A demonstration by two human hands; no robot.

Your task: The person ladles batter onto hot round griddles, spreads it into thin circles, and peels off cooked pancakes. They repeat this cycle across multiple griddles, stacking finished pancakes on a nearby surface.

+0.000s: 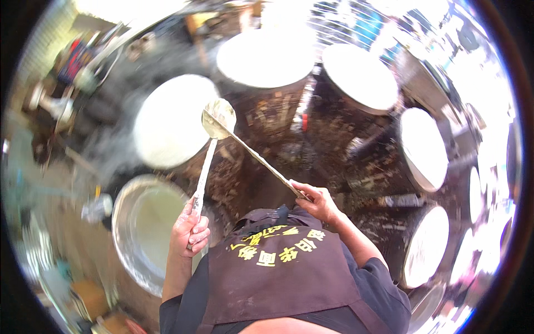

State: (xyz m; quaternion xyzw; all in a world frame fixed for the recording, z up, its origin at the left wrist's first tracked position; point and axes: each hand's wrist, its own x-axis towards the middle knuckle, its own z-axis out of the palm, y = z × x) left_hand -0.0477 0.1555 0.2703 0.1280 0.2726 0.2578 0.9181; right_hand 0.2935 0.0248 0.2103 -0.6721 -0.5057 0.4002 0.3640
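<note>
My left hand (190, 229) grips the white-crusted handle of a ladle (218, 125) and holds it upright in front of me. In my right hand (317, 200) is the end of a long thin stick (267, 165), pinched between thumb and fingers. The stick's far end crosses the ladle's pale, smeared bowl; whether it touches the bowl I cannot tell. Behind the bowl lies the edge of a large round white surface (173, 121), with steam or vapour at its left. A wide metal pot (119, 227) of cloudy pale liquid (160, 225) stands beside my left forearm.
More round white surfaces curve around me, at the far side (267, 58), at far right (361, 77) and at right (423, 150). Dark, littered ground (271, 110) lies between them. A clear plastic container (96, 208) is left of the pot. My brown apron (279, 288) bears yellow writing.
</note>
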